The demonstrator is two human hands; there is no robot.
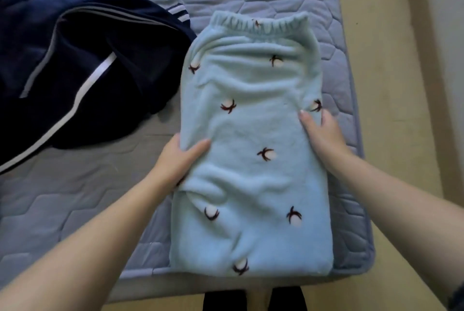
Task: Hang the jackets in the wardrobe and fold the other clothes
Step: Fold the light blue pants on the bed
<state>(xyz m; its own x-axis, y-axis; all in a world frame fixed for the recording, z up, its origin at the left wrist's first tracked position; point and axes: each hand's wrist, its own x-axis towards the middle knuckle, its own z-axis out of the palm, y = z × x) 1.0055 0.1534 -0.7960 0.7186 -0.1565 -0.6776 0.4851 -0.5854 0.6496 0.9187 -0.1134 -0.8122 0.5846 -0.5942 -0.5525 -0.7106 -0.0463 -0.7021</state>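
1. A person stands at the foot of a quilted bed (75,197), working on light-blue fleece trousers (251,134). They lie along the bed's right side with the elastic waistband at the far end.
2. The trousers appear to be folded lengthwise into one long strip. Judging by that length, at least one crosswise fold is left to make.
3. The left hand (175,160) grips the strip's left edge, thumb on top and fingers tucked out of sight under the cloth.
4. The right hand (324,134) lies on the right edge with its thumb flat on the fleece. Whether its fingers close round the edge cannot be told.
5. A navy jacket (75,59) with white stripes lies crumpled on the bed just beside the trousers, apparently not yet hung. No wardrobe is in view.
6. The count: one pair of trousers, one jacket, two bare hands. No hanger can be seen.
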